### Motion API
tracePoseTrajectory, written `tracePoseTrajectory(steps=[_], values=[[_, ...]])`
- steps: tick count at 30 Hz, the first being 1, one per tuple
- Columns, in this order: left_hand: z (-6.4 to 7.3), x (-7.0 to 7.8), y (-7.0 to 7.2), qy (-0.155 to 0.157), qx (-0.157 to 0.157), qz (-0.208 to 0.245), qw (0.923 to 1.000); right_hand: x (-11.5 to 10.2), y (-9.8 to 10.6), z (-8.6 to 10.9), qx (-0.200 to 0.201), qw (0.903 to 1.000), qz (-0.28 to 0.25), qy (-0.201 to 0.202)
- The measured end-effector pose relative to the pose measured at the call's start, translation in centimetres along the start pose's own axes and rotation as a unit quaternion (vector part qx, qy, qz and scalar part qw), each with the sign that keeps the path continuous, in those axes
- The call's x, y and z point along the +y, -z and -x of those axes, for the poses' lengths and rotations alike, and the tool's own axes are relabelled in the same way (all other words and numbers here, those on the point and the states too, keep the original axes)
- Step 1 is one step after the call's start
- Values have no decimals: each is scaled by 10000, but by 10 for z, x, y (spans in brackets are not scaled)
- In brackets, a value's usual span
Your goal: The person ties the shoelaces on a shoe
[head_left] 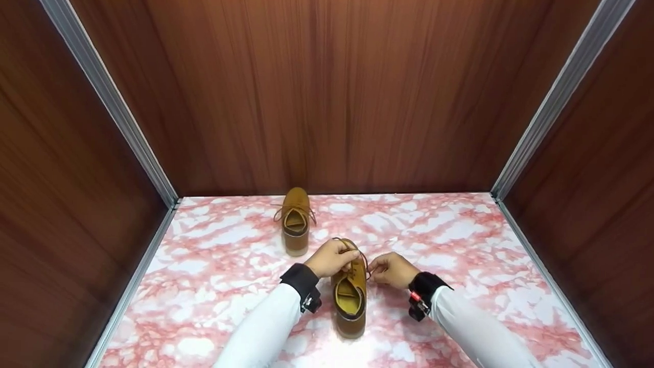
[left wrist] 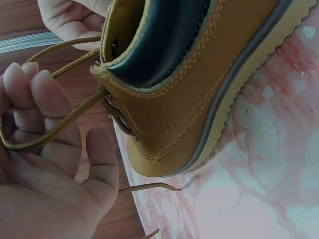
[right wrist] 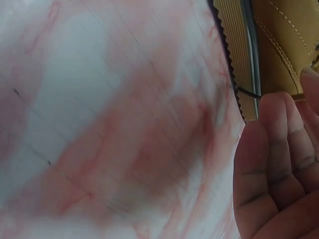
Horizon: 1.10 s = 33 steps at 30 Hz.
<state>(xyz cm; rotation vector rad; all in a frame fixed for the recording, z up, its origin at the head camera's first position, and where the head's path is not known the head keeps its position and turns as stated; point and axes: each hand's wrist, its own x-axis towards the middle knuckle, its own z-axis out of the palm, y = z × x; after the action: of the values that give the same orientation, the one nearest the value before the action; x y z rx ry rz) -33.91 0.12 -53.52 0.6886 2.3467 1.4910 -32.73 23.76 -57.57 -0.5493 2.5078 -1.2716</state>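
A tan lace-up shoe [head_left: 350, 325] with a dark padded collar stands upright on the table, toe pointing away. Its brown shoelace [left wrist: 60, 130] is loose and forms a loop across the curled fingers of my left hand [head_left: 329, 259], which holds it above the tongue. At the shoe's right side, my right hand [head_left: 392, 271] pinches another part of the lace [head_left: 368, 270] between thumb and fingertips. The right wrist view shows the side of the shoe [right wrist: 279, 59], with a strand near the fingertips; the exact pinch is partly hidden there.
A matching tan shoe [head_left: 296, 244] stands farther back to the left, its lace tied in a bow. The table [head_left: 214, 286] has a red and white marbled top. Wood-grain panels [head_left: 327, 102] with metal corner strips rise at the back and both sides.
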Motion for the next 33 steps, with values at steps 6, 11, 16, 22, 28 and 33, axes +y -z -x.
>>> tracePoseTrajectory(steps=[6, 11, 16, 22, 28, 33], values=[[-1, 0, 0, -11, -56, 200, 9998, -3, -1, 1, 112, 9999, 103, 57], [-1, -1, -1, 65, 32, 384, 9992, -7, 2, 0, 121, 9998, -103, -125], [-1, -2, -2, 121, 28, 322, 9994, -5, -3, -2, 85, 9999, -32, 69], [-2, -2, -2, 186, 71, 556, 9983, -6, -5, -1, 135, 9997, 106, 150], [1, -6, 0, 489, 676, 841, 9930, -13, 5, 0, 222, 9997, -78, 50], [2, -9, 2, 595, 1155, 1168, 9846, -23, 13, 1, 339, 9992, -47, 184]])
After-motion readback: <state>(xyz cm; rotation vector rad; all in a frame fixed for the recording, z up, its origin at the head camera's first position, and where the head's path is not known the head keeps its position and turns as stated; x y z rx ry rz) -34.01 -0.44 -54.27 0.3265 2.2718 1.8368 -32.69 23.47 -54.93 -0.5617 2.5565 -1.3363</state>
